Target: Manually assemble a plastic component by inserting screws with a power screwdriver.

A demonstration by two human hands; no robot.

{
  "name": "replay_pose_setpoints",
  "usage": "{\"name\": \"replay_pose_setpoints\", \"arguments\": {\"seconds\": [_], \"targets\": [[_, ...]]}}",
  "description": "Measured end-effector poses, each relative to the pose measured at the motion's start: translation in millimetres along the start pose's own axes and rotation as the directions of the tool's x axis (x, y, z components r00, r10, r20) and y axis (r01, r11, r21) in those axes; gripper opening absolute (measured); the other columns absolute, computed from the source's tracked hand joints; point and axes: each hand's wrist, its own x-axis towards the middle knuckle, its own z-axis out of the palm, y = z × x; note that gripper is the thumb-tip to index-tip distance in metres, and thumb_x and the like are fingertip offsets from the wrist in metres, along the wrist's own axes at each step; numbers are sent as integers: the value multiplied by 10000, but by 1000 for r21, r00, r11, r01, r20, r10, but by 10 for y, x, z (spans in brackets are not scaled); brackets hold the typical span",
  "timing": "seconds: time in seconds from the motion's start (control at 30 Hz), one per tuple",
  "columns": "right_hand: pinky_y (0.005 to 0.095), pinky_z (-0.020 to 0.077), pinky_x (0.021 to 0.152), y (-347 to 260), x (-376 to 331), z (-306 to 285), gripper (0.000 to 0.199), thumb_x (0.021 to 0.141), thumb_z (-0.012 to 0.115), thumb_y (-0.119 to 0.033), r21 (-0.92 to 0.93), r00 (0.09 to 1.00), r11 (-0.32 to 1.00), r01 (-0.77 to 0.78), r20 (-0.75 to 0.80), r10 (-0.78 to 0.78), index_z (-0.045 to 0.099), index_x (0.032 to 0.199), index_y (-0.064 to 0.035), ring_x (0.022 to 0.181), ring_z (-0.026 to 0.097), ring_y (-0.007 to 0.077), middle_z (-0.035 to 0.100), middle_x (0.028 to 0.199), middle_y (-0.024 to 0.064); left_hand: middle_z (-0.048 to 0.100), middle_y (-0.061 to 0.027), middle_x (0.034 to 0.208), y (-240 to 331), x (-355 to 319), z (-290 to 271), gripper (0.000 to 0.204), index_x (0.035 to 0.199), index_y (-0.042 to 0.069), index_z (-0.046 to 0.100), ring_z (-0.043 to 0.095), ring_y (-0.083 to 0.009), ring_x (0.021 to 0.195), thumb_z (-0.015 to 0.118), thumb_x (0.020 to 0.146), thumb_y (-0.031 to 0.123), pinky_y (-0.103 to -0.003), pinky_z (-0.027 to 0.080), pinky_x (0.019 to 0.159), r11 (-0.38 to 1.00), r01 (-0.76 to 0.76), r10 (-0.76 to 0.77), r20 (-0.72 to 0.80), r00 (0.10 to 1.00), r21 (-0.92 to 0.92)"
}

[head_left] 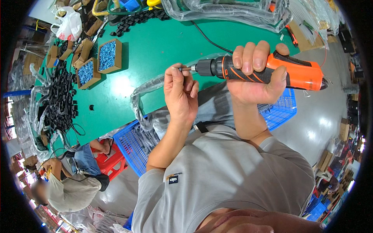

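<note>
My right hand [250,92] is wrapped round an orange and black electric screwdriver [305,70], held level with its bit pointing left. The fingers of my left hand [181,95] are pinched at the tip of the bit [187,68]. Between them is a small bluish screw [180,69], mostly hidden by the fingertips. Both hands are raised above the near edge of the green table [134,46]. Below them a long, clear plastic-wrapped piece [149,86] lies along that edge.
Two small cardboard boxes [120,62] of blue screws stand on the table, left of a black cord. Many black parts [62,93] are heaped further left. Plastic-wrapped frames [233,13] lie at the back. Blue baskets [128,145] stand below the edge. Another person [75,192] sits at lower left.
</note>
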Motion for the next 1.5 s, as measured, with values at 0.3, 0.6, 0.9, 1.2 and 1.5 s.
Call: {"name": "replay_pose_setpoints", "arguments": {"seconds": [0.3,0.6,0.9,1.2,1.5], "targets": [[388,460,709,-38,64,-92,378,1017,522,-366,15,995,1000,17,-100,-16,491,1330,-156,713,518,173,551,857,40,563,6,956,26,15,-25,362,1240,54,567,397,-78,685,517,1065,367,-220,344,517,970,31,-45,55,997,239],[324,385,706,-483,222,-264,270,979,568,-369,-130,946,988,88,-299,-124,592,1117,-138,697,444,133,476,771,8,555,-133,1357,84,-34,-68,494,1439,-55,464,493,-128,897,493,1046,243,-280,457,743,961,197,-212,61,975,196],[389,445,751,-1079,148,-644,327,1034,450,-355,-194,981,974,118,-130,-144,576,1268,-167,747,529,169,562,848,22,611,-192,1346,-148,-63,-109,373,1327,-5,587,607,-115,886,651,964,55,-279,548,754,862,194,-297,155,942,468],[393,409,787,-1411,-85,-875,341,1015,528,-336,-315,969,942,114,-174,-175,570,1286,-133,773,524,169,593,887,56,661,-216,1237,-465,-139,-139,289,1236,9,632,638,-127,872,679,962,86,-295,558,764,750,271,-395,80,915,603],[368,481,722,-1517,-214,-1023,355,1046,527,-324,-435,937,877,205,-170,-304,494,1329,-113,704,559,183,539,819,68,604,-212,1345,-671,-80,93,318,1247,-78,597,677,-214,1007,667,953,22,-332,565,892,591,160,-441,151,885,791]]}}
